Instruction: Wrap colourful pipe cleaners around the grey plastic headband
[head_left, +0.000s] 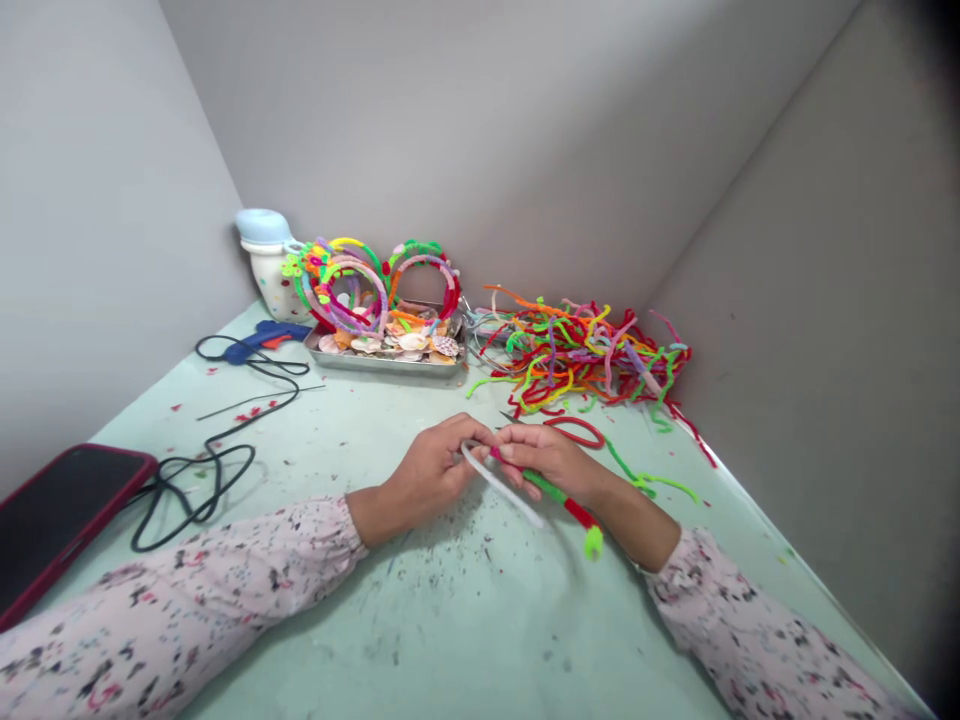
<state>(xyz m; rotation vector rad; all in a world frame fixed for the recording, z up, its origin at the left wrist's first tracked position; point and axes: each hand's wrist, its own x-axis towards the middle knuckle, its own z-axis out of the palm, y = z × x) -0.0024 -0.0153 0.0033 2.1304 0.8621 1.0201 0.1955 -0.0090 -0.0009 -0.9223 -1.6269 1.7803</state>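
Above the near middle of the table, both my hands hold one headband [506, 487]. One end of it is a bare white strip; the other is wrapped in pipe cleaner [550, 488] in green and red, with a fuzzy lime-green tip. My left hand [439, 462] is closed round the curved part of the headband. My right hand [551, 455] pinches the wrapped side, where a bit of magenta shows at the fingertips. The fingers partly hide the curve between the two ends. Red-handled scissors [576, 432] lie just beyond my right hand.
A heap of coloured pipe cleaners [585, 355] lies at the back right. Wrapped headbands [352, 290] stand on a metal tray [386, 367] of shells. A white cup with a blue lid [270, 265], a black cable [217, 450] and a phone [64, 525] are at left.
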